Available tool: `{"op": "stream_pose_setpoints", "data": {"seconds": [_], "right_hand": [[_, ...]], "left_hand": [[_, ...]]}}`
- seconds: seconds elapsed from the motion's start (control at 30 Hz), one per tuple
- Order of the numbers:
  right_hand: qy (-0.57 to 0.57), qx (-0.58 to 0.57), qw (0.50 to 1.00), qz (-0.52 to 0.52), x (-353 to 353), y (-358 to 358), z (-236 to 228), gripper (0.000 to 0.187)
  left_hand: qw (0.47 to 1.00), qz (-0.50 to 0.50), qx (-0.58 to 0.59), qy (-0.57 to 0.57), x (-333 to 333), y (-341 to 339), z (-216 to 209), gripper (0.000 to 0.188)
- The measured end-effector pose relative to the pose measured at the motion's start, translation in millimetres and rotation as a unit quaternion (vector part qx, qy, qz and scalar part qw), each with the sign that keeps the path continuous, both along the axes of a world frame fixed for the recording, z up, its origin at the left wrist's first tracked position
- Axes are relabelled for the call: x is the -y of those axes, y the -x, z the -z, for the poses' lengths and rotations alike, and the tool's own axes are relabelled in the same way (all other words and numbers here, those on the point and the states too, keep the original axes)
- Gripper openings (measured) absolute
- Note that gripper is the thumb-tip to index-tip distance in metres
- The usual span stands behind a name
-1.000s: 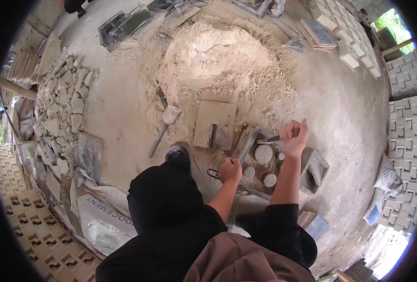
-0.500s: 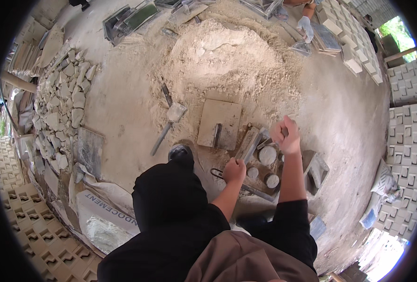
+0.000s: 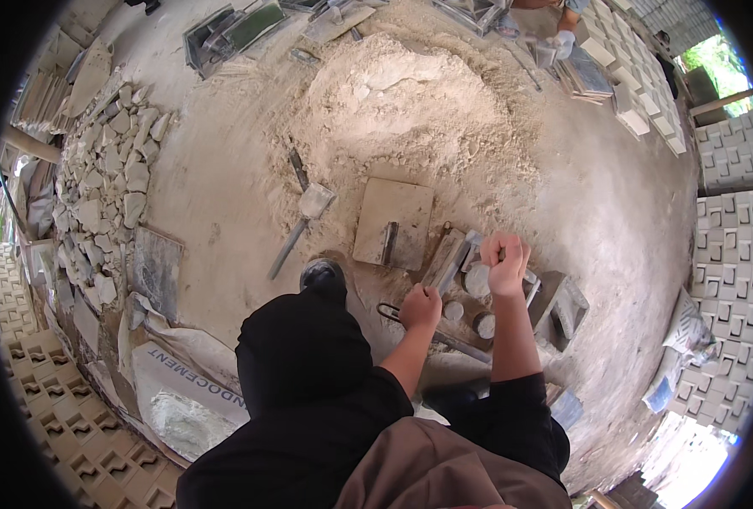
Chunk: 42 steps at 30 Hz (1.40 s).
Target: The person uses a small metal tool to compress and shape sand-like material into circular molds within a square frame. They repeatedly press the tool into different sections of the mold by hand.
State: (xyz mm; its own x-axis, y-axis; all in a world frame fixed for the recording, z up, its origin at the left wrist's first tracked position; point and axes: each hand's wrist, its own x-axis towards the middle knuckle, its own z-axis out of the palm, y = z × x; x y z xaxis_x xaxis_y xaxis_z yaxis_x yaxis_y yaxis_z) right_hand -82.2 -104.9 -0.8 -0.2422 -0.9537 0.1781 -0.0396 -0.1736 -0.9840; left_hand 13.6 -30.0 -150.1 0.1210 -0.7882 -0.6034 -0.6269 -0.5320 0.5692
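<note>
My left hand (image 3: 420, 307) is a closed fist on a dark metal rod (image 3: 457, 343) with a loop end, lying on the ground in front of me. My right hand (image 3: 503, 263) is raised in a fist over a low mould (image 3: 554, 297), seemingly gripping a thin tool that is mostly hidden in the fingers. The mould holds round pale discs (image 3: 478, 280). Just left of it lies a flat square board (image 3: 406, 212) with a trowel (image 3: 387, 244) on it.
A big heap of pale sand mix (image 3: 410, 110) rises behind the board, with a shovel (image 3: 304, 216) at its foot. Broken stone pieces (image 3: 105, 195) lie left, a cement bag (image 3: 181, 390) near left, and patterned blocks (image 3: 733, 153) stack right. Another person's gloved hand (image 3: 563, 41) works far off.
My right hand has moved a little left and down over the mould and closed into a tighter fist. My left hand has stayed on the rod.
</note>
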Motion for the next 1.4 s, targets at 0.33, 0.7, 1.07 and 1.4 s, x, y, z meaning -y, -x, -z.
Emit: {"op": "stream_pose_setpoints", "data": {"seconds": [0.33, 0.7, 1.07, 1.4], "right_hand": [[-0.118, -0.012, 0.991, -0.065, 5.1, -11.2, -11.7, 0.044], [-0.07, -0.061, 0.931, -0.353, -35.0, -12.8, -45.0, 0.034], [-0.002, -0.247, 0.824, -0.509, -100.1, -28.0, -15.2, 0.025], [0.004, -0.303, 0.788, -0.536, -127.7, -10.0, -10.4, 0.025]], "left_hand": [[1.0, 0.015, 0.002, -0.017, -2.6, 1.6, 0.8, 0.033], [1.0, -0.001, 0.007, -0.016, -5.9, -5.5, -8.9, 0.033], [1.0, 0.006, 0.007, -0.004, -3.5, -1.3, 0.2, 0.033], [0.999, 0.014, 0.028, -0.013, -0.5, 0.9, -1.6, 0.035]]}}
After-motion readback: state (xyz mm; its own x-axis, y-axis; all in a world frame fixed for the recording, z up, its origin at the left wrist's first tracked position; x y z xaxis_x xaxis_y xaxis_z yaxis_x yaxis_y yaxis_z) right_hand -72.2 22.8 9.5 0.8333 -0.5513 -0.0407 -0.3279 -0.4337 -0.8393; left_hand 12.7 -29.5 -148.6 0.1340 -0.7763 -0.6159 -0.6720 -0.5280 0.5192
